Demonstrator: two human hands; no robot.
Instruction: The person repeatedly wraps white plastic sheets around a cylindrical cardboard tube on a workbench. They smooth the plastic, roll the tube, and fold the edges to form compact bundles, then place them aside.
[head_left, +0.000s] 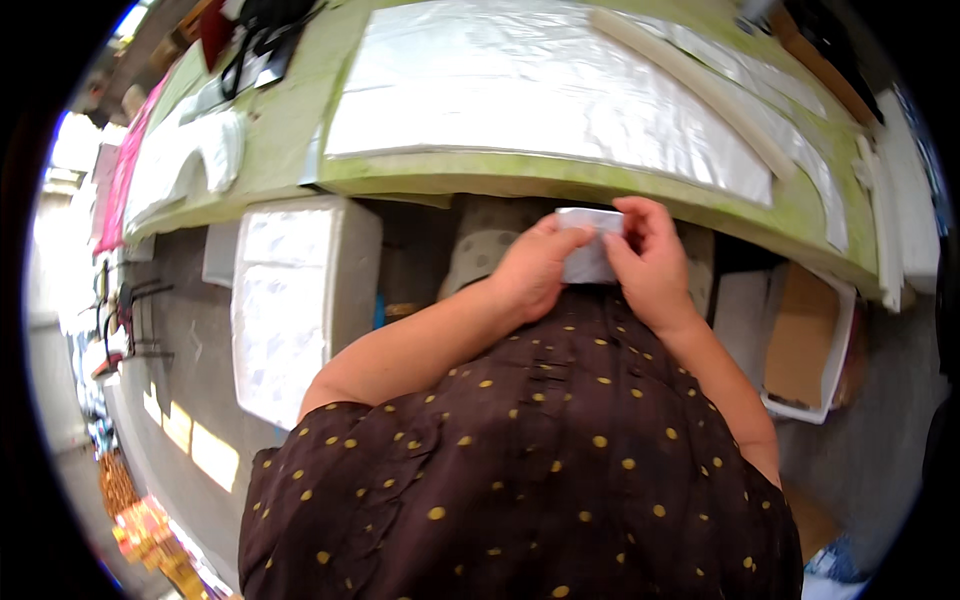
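Note:
A small, flat, silvery-white packet [588,262] is between my two hands, just at the near edge of the green-covered table [600,178]. My left hand [528,268] grips its left side, with the thumb lying over the top face. On the other side, my right hand [652,262] has thumb and bent fingers closed at the packet's upper right corner. The fingers beneath the packet are hidden. Beyond my hands, a large sheet of shiny clear plastic film [520,95] lies flat on the tabletop.
A long pale tube [700,88] lies slanting across the film. Left of my knees stands a white box [358,265] filled with whitish packs. To the right, under the table, is a white bin [838,345] holding brown cardboard [800,325]. A black bag [272,25] sits at the far left.

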